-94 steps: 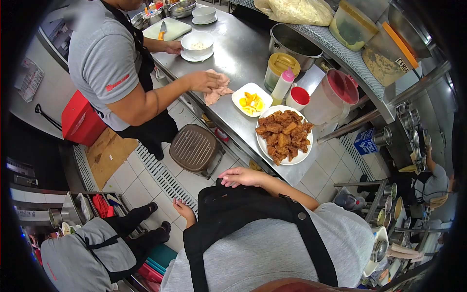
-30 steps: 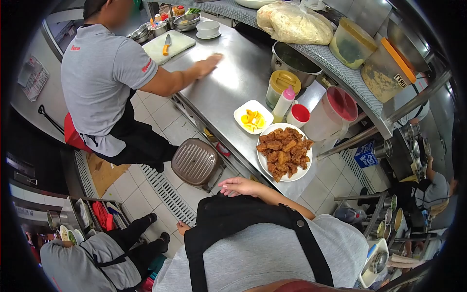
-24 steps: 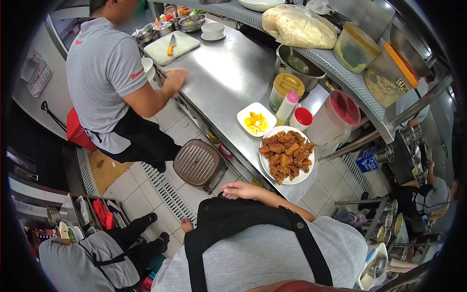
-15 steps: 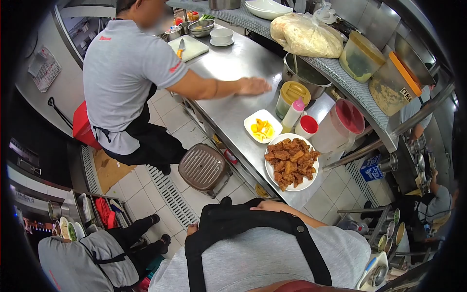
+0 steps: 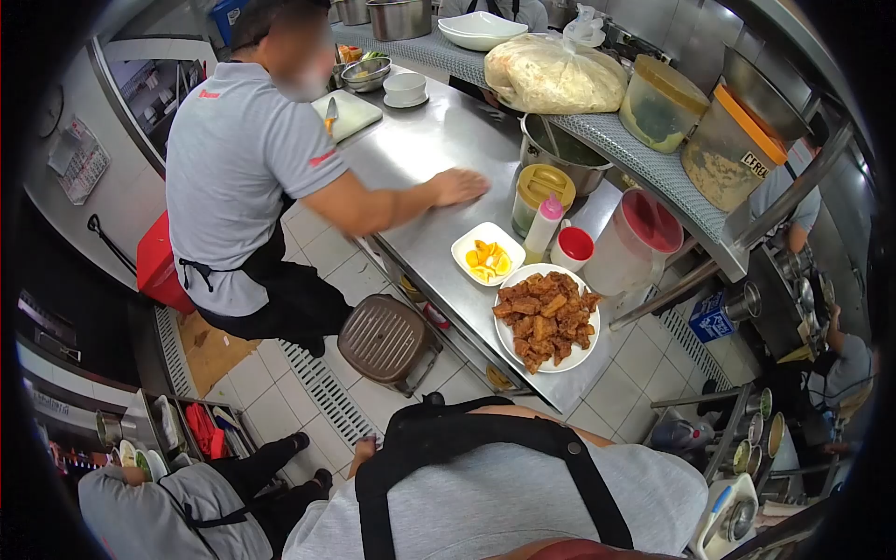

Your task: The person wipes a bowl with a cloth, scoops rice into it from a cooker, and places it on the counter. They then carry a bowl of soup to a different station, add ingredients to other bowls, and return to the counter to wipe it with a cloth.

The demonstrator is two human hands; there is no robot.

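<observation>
My left hand (image 5: 366, 446) hangs low beside my black apron (image 5: 457, 439); only a small part shows, and its fingers are not clear. At my front, my right forearm (image 5: 551, 417) lies across the body, and the apron hides the fingers of that hand. Closest to it on the steel table (image 5: 411, 159) is a white plate of fried meat pieces (image 5: 549, 317). Beside the plate stand a square white bowl (image 5: 462, 247) with orange slices, a squeeze bottle (image 5: 543, 229) with a pink cap and a red-lined cup (image 5: 571, 247).
A co-worker (image 5: 252, 168) leans over the table's left side, one hand (image 5: 460, 187) flat on the steel. A brown ridged stool (image 5: 387, 341) stands on the floor before me. The right-hand shelf (image 5: 653, 154) holds a filled plastic bag (image 5: 560, 75) and tubs (image 5: 733, 149).
The view has shifted slightly, and the table items sit a little further left. My right hand has slipped further behind the apron. The co-worker's hand appears nearer to the table's front edge.
</observation>
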